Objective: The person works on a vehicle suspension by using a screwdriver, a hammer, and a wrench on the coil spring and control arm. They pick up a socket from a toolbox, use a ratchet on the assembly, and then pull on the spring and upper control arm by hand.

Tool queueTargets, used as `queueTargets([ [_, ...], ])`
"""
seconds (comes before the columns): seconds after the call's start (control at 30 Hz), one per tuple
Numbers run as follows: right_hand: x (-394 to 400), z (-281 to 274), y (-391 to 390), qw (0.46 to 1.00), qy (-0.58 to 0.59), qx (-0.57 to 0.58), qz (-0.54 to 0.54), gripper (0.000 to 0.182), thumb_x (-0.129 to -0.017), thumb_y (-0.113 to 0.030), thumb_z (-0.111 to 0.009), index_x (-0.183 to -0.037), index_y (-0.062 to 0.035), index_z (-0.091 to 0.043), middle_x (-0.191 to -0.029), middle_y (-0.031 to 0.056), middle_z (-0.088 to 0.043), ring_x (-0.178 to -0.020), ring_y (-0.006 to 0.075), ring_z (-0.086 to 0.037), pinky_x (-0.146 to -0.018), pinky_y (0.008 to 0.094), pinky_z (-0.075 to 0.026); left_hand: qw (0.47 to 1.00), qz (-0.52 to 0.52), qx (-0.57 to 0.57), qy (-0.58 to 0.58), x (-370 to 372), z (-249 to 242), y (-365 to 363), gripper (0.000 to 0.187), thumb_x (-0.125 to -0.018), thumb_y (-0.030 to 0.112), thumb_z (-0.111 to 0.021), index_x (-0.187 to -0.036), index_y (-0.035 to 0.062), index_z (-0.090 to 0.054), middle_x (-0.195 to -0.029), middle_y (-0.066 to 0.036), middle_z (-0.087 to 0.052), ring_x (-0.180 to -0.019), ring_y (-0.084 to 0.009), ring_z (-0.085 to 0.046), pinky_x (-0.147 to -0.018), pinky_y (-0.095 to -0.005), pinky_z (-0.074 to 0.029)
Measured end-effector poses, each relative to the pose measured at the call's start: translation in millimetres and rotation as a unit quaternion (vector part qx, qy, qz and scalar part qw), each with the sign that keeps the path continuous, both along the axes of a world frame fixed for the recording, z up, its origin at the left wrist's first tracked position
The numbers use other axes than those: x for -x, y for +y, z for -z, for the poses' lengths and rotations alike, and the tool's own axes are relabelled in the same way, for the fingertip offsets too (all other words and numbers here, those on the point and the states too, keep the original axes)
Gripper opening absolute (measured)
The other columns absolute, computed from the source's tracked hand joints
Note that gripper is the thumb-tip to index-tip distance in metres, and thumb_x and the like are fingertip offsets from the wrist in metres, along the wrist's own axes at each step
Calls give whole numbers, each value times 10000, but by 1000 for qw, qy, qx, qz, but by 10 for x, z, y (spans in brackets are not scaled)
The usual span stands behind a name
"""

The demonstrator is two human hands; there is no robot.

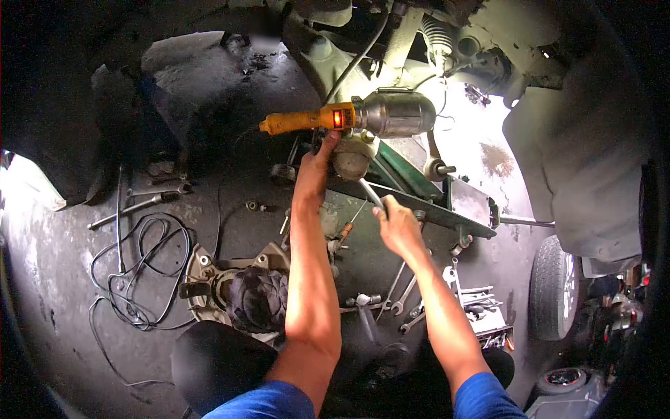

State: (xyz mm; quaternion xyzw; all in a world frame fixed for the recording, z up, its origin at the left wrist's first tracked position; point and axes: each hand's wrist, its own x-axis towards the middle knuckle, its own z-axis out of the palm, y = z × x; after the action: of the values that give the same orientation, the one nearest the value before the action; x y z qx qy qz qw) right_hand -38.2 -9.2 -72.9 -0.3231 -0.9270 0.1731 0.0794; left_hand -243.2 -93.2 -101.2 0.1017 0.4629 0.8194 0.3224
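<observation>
My right hand (399,227) is closed around a bare metal rod-like handle (372,194). The rod's upper end meets the underside of a rounded, rusty metal part (351,162). Left of that part, my left hand (315,171) is raised with its thumb up; it appears to grip something there, but most fingers are hidden. Just above it is a work light (396,113) with an orange handle (296,123) and a glowing red switch. Behind both hands stands a green floor jack (412,174).
Suspension parts with a ribbed boot (436,38) hang overhead. On the floor lie a coiled black cable (143,272), a brake backing plate with hub (202,269), a dark cloth (258,300), several wrenches (401,297) and a tool tray (488,318). A wheel (551,286) stands at right.
</observation>
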Motion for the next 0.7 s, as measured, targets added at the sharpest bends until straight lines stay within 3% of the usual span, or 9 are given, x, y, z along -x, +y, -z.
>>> queueTargets([
  [0.17, -26, -297, 24, 999, -35, 22, -7, 268, -1011, -292, -592, -1065, -30, -585, -950, 256, -693, -922, 475, -674, -786, 543, -516, 998, -2, 52, 25, 22, -34, -62, 1041, -769, 717, -750, -1218, -211, -610, -1177, -235, -685, -1130, -277, -630, -1019, -361, -436],
  [0.23, -50, -194, 292, 997, 74, -29, 4, 267, -998, -292, -608, -1088, -40, -606, -995, 225, -699, -997, 426, -673, -826, 523, -516, 998, -2, 60, -4, -40, -48, -55, 1048, -771, 719, -745, -1217, -218, -606, -1180, -246, -680, -1128, -283, -628, -1025, -362, -432],
  [0.37, -29, -454, 91, 998, -65, 9, 14, 305, -1000, -320, -610, -1074, -24, -609, -877, 269, -687, -896, 460, -686, -799, 559, -514, 998, 0, 65, -2, -50, -87, -75, 1073, -775, 729, -735, -1222, -235, -590, -1192, -261, -668, -1132, -294, -626, -1031, -362, -427],
  [0.4, -42, -460, -6, 992, -116, -13, -43, 340, -1004, -350, -606, -1049, -13, -601, -830, 284, -681, -834, 475, -688, -787, 567, -514, 998, -5, 65, 2, -31, -72, -60, 1077, -774, 733, -733, -1225, -235, -588, -1196, -260, -666, -1134, -293, -626, -1032, -360, -425],
  [0.43, -73, -385, -13, 992, -106, -41, -50, 356, -1009, -366, -599, -1028, -10, -589, -852, 288, -685, -844, 472, -690, -780, 564, -511, 998, -9, 66, 4, -17, -48, -45, 1082, -773, 736, -732, -1229, -234, -587, -1201, -259, -665, -1137, -291, -626, -1033, -357, -424],
  [0.5, -101, -420, 41, 995, -82, 49, -34, 362, -1012, -380, -594, -1030, -19, -591, -858, 276, -687, -865, 460, -692, -760, 547, -518, 998, -11, 56, 7, -46, -42, -38, 1091, -769, 742, -732, -1235, -234, -583, -1211, -260, -661, -1145, -290, -624, -1038, -354, -420],
  [0.57, -120, -448, 136, 997, -63, 15, -29, 352, -1020, -375, -583, -1030, -24, -599, -883, 253, -691, -880, 448, -692, -740, 531, -520, 999, -12, 34, 10, -76, -92, -58, 1102, -762, 747, -733, -1241, -234, -579, -1222, -264, -656, -1158, -289, -621, -1046, -353, -415],
  [0.63, -117, -277, 326, 996, 58, -71, -1, 302, -1036, -337, -563, -1029, -37, -599, -981, 215, -704, -914, 434, -695, -750, 530, -523, 998, -21, 62, 11, -139, -200, -122, 1103, -759, 748, -733, -1245, -230, -579, -1233, -267, -653, -1169, -294, -616, -1055, -354, -408],
  [0.7, -77, -206, 259, 997, -1, -66, 28, 303, -1030, -343, -570, -1032, -41, -598, -1002, 224, -699, -923, 437, -692, -759, 531, -527, 995, -27, 91, 22, -115, -259, -144, 1104, -756, 748, -735, -1247, -228, -578, -1239, -266, -652, -1177, -296, -612, -1060, -354, -404],
])
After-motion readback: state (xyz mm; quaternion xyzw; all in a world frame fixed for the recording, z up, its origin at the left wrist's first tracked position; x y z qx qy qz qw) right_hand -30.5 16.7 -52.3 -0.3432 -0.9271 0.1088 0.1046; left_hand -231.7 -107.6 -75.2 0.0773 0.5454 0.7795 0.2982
